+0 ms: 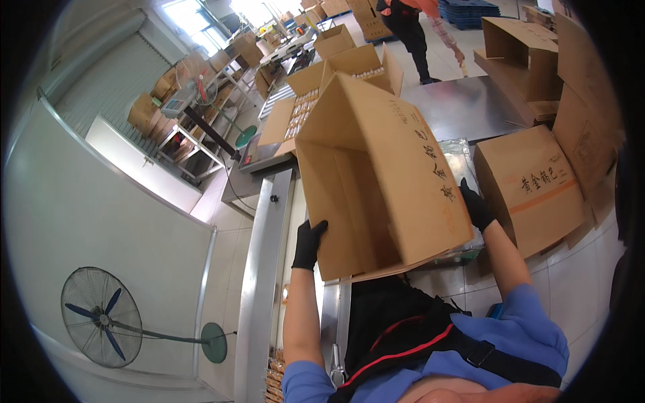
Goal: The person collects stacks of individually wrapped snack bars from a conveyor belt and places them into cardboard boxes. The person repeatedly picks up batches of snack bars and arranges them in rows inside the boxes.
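A large open cardboard box is held up tilted in front of me, its hollow inside facing left and toward me. My left hand, in a black glove, grips the box's near left edge, with the thumb on the outside. Against the box's right side is my right hand, also in a black glove; some of its fingers are hidden by the cardboard. Behind the held box stands an open carton filled with rows of small wrapped packs.
A metal conveyor rail runs along my left, with packs low beside it. Another carton stands at the right, below a steel table. A pedestal fan is at far left. A co-worker bends near the table's far side.
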The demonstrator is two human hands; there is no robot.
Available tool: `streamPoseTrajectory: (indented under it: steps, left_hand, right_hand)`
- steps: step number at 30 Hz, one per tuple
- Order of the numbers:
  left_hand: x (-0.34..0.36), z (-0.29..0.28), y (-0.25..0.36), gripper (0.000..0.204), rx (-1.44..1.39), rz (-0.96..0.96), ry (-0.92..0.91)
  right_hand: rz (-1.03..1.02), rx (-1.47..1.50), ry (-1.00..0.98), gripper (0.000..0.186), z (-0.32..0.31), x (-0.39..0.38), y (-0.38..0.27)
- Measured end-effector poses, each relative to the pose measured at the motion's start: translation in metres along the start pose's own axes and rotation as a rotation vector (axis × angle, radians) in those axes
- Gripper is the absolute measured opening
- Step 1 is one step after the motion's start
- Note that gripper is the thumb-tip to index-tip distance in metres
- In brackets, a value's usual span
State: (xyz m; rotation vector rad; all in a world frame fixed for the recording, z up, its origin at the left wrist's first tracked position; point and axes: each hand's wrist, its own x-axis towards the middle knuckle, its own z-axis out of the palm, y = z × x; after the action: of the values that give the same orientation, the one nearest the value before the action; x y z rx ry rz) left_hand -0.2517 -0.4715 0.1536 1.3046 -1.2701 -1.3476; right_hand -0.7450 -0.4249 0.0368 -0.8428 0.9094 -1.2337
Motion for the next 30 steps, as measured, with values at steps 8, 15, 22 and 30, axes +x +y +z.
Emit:
streamPoseTrajectory:
  steps: [8, 15, 22, 30]
  left_hand:
    - [0.026, 0.140, 0.003, 0.049, 0.613, 0.310, 0.125]
    - [0.027, 0.071, -0.016, 0.052, 0.265, 0.250, -0.029]
    - [0.054, -0.031, -0.063, 0.056, -0.055, -0.020, 0.030]
    - [0.079, 0.065, -0.108, 0.101, 0.719, -0.116, 0.416]
  right_hand:
    - [-0.113, -1.178, 0.204, 0.061, -0.137, 0.058, 0.147]
    - [-0.439, -0.665, 0.206, 0.081, 0.082, 0.039, -0.042]
    - [-0.157, -0.225, 0.238, 0.070, -0.030, 0.005, -0.062]
    - [0.019, -0.929, 0.372, 0.083, -0.053, 0.036, 0.005]
